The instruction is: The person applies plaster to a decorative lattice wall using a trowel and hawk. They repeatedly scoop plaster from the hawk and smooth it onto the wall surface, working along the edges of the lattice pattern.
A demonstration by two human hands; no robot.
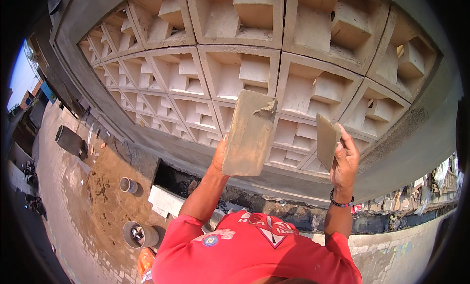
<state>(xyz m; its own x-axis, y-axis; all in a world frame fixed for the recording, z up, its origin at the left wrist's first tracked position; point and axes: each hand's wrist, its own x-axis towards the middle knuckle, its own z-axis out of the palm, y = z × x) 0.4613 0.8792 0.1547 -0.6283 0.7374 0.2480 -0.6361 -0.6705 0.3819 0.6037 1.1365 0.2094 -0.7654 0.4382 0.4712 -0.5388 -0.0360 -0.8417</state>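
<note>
My left hand holds a flat rectangular board upright, its face muddy grey-tan with a lump of mortar near the top. In my right hand, with a beaded bracelet at the wrist, is a smaller, thin mortar-coated plate, turned at an angle. A gap separates the two tools. Both are in front of a wall of pale breeze blocks with square recesses, set in a smooth grey plastered frame. Whether either tool touches the wall cannot be told.
A dark open drain runs along the wall's base, beside a white slab. To the left lie a sand patch, a dark drum, two buckets and parked motorbikes. Rubble lines the right.
</note>
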